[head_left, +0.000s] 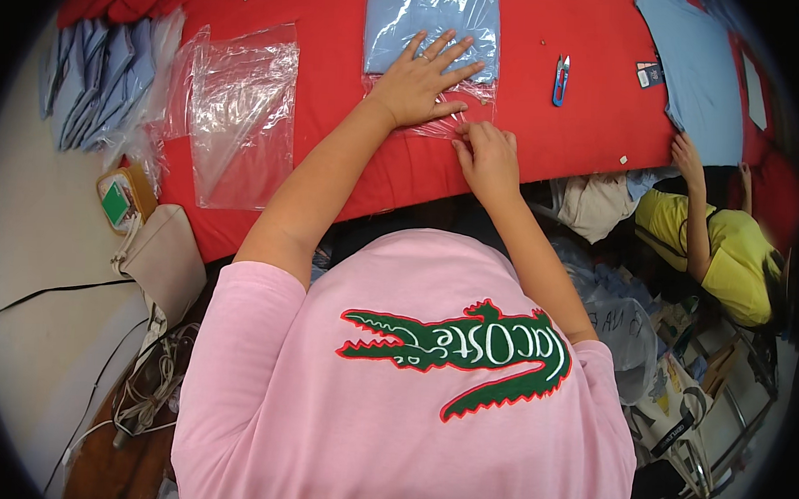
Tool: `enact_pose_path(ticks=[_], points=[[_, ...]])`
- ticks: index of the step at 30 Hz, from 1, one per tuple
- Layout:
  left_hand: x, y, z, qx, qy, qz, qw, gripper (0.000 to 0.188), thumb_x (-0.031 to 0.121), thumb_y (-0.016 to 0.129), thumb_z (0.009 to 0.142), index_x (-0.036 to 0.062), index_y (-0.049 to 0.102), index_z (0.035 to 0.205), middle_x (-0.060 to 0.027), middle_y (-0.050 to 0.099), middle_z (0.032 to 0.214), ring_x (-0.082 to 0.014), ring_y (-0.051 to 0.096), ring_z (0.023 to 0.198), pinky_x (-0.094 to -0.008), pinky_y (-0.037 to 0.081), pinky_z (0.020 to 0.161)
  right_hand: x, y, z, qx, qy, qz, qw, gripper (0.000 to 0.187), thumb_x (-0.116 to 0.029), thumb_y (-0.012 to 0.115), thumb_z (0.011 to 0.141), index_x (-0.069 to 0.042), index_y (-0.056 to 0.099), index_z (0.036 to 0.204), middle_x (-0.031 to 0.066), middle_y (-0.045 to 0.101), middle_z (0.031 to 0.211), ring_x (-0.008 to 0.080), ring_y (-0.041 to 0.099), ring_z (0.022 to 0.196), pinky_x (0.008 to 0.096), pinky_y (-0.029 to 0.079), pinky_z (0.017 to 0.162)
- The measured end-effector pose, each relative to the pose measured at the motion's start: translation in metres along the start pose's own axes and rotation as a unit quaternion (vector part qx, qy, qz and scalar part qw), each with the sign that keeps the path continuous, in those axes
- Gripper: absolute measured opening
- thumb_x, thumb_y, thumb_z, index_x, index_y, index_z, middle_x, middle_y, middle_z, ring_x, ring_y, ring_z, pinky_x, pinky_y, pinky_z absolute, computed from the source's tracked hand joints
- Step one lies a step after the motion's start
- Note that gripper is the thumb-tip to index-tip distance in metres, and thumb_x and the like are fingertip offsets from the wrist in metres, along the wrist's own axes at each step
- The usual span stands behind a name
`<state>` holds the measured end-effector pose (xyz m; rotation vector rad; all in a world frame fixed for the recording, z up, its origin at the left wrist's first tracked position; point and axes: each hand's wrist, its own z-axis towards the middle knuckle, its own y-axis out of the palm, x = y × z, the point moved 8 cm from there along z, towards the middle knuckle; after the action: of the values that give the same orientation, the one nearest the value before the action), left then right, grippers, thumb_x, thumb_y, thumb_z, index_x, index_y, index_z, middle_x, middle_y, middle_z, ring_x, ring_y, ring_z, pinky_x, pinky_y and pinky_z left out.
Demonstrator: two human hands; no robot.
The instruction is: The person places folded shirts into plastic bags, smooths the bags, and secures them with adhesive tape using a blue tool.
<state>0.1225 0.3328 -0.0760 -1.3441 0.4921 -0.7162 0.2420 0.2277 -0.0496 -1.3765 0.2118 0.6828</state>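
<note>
A folded light-blue garment (434,8) lies in a clear plastic bag (479,91) at the far middle of the red-covered table. My left hand (420,87) rests flat on the bag with its fingers spread, pressing near the garment's close end. At the bag's near edge, my right hand (491,160) has its thumb and fingers drawn together on the loose plastic flap. Glare on the film hides exactly how much of it is pinched. Right of the bag lie blue thread snips (560,81), apart from both hands.
Flat clear bags (243,118) lie to the left, beside stacked blue garments (104,80). Another blue garment (699,84) and tags (650,74) lie right, near a person in a yellow top (729,255). A beige bag (163,261) stands off the table's left corner, above cables.
</note>
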Motion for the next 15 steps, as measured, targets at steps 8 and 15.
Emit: enact_pose_path(ticks=[8, 15], points=[[0.0, -0.004, 0.001, -0.003, -0.001, -0.007, 1.0, 0.079, 0.073, 0.056, 0.1, 0.0418, 0.037, 0.169, -0.001, 0.029, 0.18, -0.0291, 0.027, 0.166, -0.0571, 0.018, 0.134, -0.007, 0.008, -0.006, -0.04, -0.058, -0.071, 0.995, 0.014, -0.012, 0.068, 0.097, -0.005, 0.067, 0.11, 0.0118, 0.064, 0.103, 0.0293, 0.065, 0.099, 0.0446, 0.046, 0.09], [0.0, -0.01, 0.005, -0.009, 0.007, -0.004, 1.0, 0.08, 0.073, 0.056, 0.099, 0.0388, 0.038, 0.17, -0.0011, 0.03, 0.18, -0.0285, 0.027, 0.166, -0.0558, 0.017, 0.135, -0.013, 0.005, -0.039, -0.071, -0.156, -0.014, 0.985, 0.021, -0.014, 0.074, 0.094, -0.007, 0.069, 0.114, 0.0093, 0.064, 0.107, 0.028, 0.063, 0.1, 0.0434, 0.047, 0.094]])
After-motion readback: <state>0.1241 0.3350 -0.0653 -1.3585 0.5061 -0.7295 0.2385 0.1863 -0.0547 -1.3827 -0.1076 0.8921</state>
